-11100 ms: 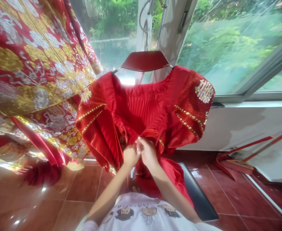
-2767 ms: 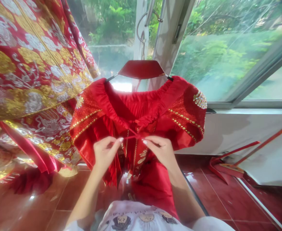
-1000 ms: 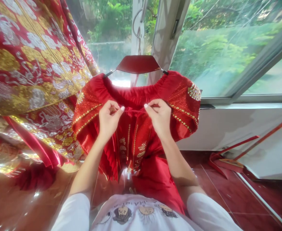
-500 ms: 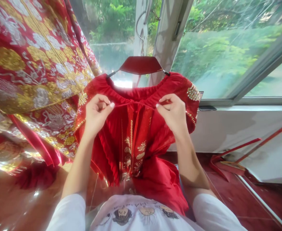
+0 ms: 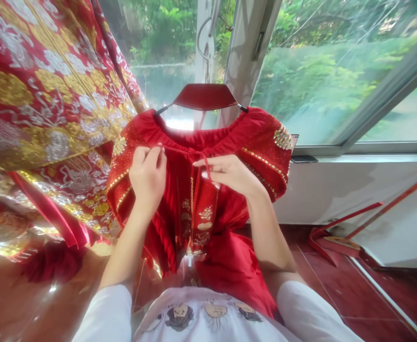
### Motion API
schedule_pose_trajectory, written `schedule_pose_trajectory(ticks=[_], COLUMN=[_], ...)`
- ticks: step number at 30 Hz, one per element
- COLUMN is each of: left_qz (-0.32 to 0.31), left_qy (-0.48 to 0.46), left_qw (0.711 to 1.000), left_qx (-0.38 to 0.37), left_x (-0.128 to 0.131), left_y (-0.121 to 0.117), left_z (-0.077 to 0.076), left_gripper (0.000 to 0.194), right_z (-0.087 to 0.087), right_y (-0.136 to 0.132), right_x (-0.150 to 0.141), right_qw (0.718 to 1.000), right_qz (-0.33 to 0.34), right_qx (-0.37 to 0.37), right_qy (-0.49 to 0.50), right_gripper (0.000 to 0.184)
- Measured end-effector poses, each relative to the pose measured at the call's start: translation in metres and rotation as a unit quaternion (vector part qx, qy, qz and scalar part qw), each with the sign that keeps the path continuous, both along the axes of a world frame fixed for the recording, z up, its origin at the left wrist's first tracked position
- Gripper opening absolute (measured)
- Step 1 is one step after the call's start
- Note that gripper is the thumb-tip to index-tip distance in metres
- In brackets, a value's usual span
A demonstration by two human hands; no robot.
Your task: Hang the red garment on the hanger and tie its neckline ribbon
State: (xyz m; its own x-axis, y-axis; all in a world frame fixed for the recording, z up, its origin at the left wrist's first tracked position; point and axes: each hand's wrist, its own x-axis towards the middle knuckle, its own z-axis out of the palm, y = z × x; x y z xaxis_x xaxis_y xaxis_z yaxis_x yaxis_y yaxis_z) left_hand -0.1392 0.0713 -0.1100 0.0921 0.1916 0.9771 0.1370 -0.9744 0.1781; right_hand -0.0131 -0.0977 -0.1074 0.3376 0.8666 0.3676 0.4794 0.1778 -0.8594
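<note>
Since 0.5 s ago our right hand (image 5: 230, 175) slid inward; both hands, left hand (image 5: 147, 176) included, pinch 1 thin, soft, limp drawstring (image 5: 180, 150) by its ends.

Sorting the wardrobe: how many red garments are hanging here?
2: a red garment on the hanger at centre, and an embroidered red-gold robe at left; others may hang out of view.

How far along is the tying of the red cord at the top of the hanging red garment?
Done: the red garment hangs on the hanger. In hand: the left hand pinches the thin red cord taut, and the right hand works its other end at the middle. Left: no finished bow or knot shows.
</note>
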Motion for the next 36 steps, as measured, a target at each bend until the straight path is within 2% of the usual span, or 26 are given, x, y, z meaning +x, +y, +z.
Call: schedule_pose_trajectory(ticks=[3,6,10,14,18,22,28,33,36], left_qz=[-0.089,-0.208,-0.309,-0.394,-0.418,-0.409,-0.377,-0.348,-0.304], left_qy=[-0.058,-0.045,-0.032,0.114,0.17,0.191,0.244,0.268,0.252], left_qw=[0.994,0.976,0.949,0.912,0.891,0.886,0.888,0.895,0.916], left_qx=[-0.009,-0.054,-0.045,-0.02,-0.052,-0.104,-0.1,-0.084,-0.069], left_x=[0.015,0.026,0.032,0.034,0.033,0.029,0.021,0.018,0.017], left_y=[0.005,0.001,-0.007,-0.007,-0.005,-0.006,-0.011,-0.015,-0.018], left_z=[0.003,0.003,0.0,-0.001,-0.001,-0.001,0.003,0.003,-0.001], left_gripper=[0.006,0.003,0.006,0.009,0.013,0.013,0.013,0.012,0.008], right_z=[-0.011,-0.021,-0.027,-0.027,-0.028,-0.028,-0.026,-0.025,-0.024], right_y=[0.011,0.023,0.033,0.038,0.041,0.04,0.03,0.025,0.027], right_x=[-0.001,0.0,-0.003,-0.009,-0.011,-0.01,-0.004,0.001,0.002], right_qw=[0.99,0.967,0.952,0.948,0.927,0.908,0.907,0.906,0.9], right_qz=[-0.019,-0.054,-0.085,-0.157,-0.228,-0.228,-0.216,-0.202,-0.214], right_qx=[0.12,0.21,0.261,0.268,0.276,0.259,0.18,0.198,0.219], right_qy=[0.075,0.132,0.137,0.074,-0.109,-0.236,-0.314,-0.315,-0.31], right_gripper=[0.029,0.022,0.024,0.025,0.029,0.036,0.039,0.032,0.029])
